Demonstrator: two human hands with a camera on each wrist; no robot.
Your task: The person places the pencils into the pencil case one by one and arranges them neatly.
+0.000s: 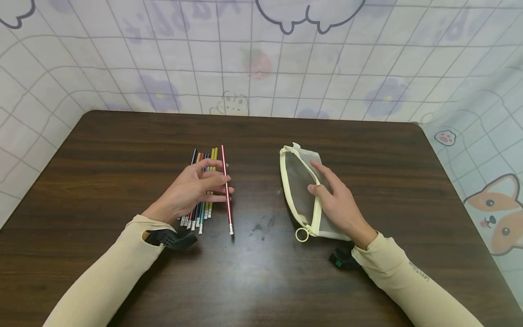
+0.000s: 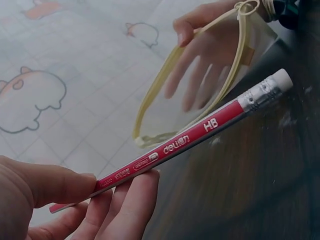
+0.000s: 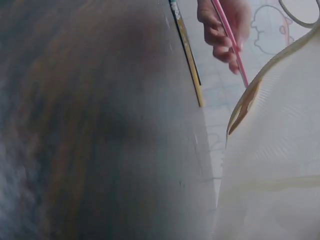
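Observation:
My left hand [image 1: 204, 184] holds a red HB pencil [image 2: 185, 141] between thumb and fingers. The pencil's white eraser end [image 2: 282, 80] points toward the pouch in the left wrist view. Beneath that hand a row of several pencils [image 1: 200, 215] in mixed colours lies on the table, partly covered by the fingers. My right hand [image 1: 337, 200] grips a see-through mesh pouch [image 1: 300, 181] by its pale yellow zip edge, thumb over the rim. Through the mesh, its fingers [image 2: 200, 75] show in the left wrist view. The pouch mouth gapes toward the left hand.
Both hands work over a dark wood-grain table [image 1: 253, 281]. A ring pull [image 1: 302, 235] hangs at the pouch's near end. Behind the table stands a white gridded curtain [image 1: 261, 59] with cartoon prints. Black straps with devices [image 1: 173, 238] sit on both wrists.

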